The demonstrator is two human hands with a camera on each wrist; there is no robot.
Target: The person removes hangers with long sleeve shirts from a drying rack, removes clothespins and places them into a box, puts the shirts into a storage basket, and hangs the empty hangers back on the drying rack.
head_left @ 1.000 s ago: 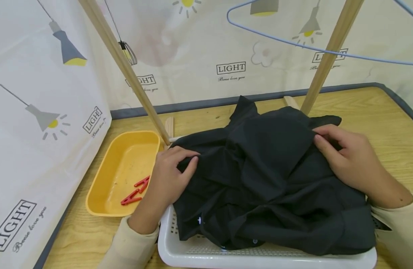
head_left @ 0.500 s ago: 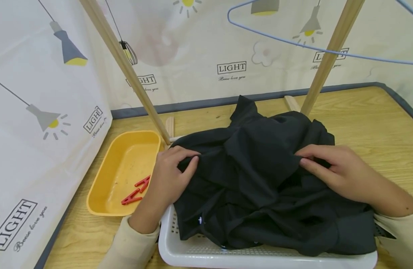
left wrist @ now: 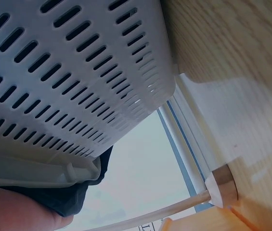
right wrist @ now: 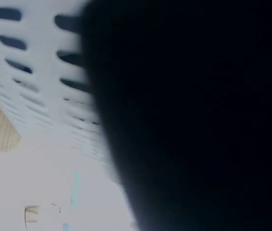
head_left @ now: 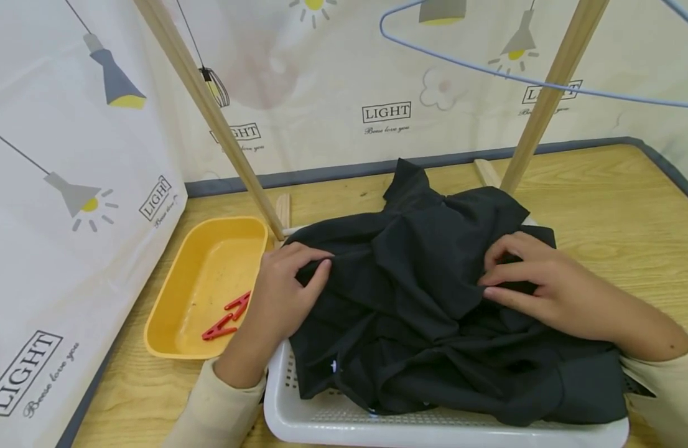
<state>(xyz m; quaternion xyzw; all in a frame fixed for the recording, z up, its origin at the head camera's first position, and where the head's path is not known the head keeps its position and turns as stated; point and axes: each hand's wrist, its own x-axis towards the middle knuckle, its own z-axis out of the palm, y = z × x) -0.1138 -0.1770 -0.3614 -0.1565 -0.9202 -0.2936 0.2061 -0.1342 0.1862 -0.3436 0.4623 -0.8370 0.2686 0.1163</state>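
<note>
A black shirt (head_left: 422, 280) lies crumpled over a white perforated basket (head_left: 344, 426), with a small pale button near its lower left. My left hand (head_left: 282, 292) pinches the shirt's left side between thumb and fingers, over the basket's rim. On the other side, my right hand (head_left: 551, 289) holds a fold of the cloth at its fingertips, the index finger bent above the others. In the left wrist view, part of the left hand (left wrist: 20, 211) shows below the basket wall (left wrist: 68, 62) beside black cloth (left wrist: 58, 197). Dark fabric (right wrist: 198, 115) fills most of the right wrist view.
A yellow tray (head_left: 209, 261) with red clothespins (head_left: 221, 326) stands left of the basket. Two wooden posts (head_left: 209, 118) rise behind the shirt. A blue hanger (head_left: 467, 65) hangs at upper right. A printed curtain (head_left: 321, 74) backs the wooden table (head_left: 618, 186).
My right hand has moved left and toward me, drawing the fold inward and lifting its index finger. A shirt flap at the back right has shifted. The left hand stays put.
</note>
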